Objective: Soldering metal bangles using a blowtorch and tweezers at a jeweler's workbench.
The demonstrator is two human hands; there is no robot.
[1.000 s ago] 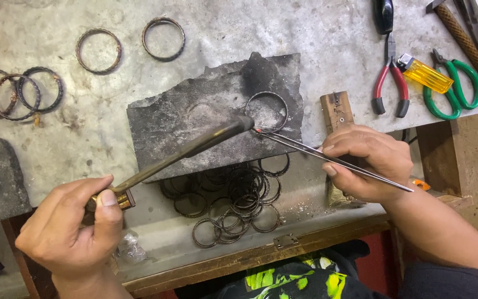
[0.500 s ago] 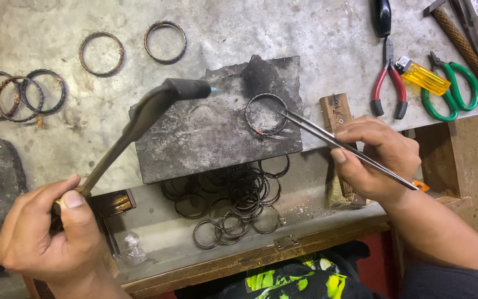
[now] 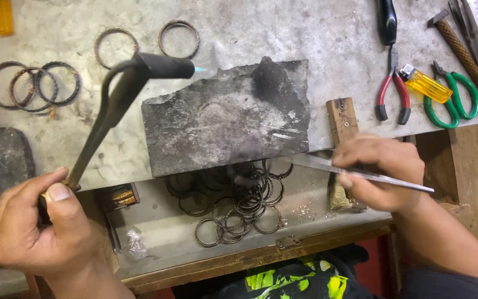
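Note:
My left hand (image 3: 34, 230) grips the handle of a curved blowtorch (image 3: 123, 94); its dark nozzle shows a small blue flame at the upper left corner of a scorched grey soldering block (image 3: 222, 119). Long metal tweezers (image 3: 355, 173) are held in my right hand (image 3: 380, 174), their tips blurred over a pile of several dark metal rings (image 3: 239, 202) in the open drawer below the block. Whether the tips hold a ring I cannot tell. The block's top carries nothing.
Several rings (image 3: 31, 83) lie on the bench at upper left. At the upper right are red-handled pliers (image 3: 391, 94), a yellow lighter (image 3: 424, 83), green-handled scissors (image 3: 452, 94) and a file (image 3: 463, 52). A wooden peg (image 3: 341, 119) stands right of the block.
The torch nozzle swung up and left, away from the block's middle. The tweezers carried the ring off the block and down over the drawer's ring pile.

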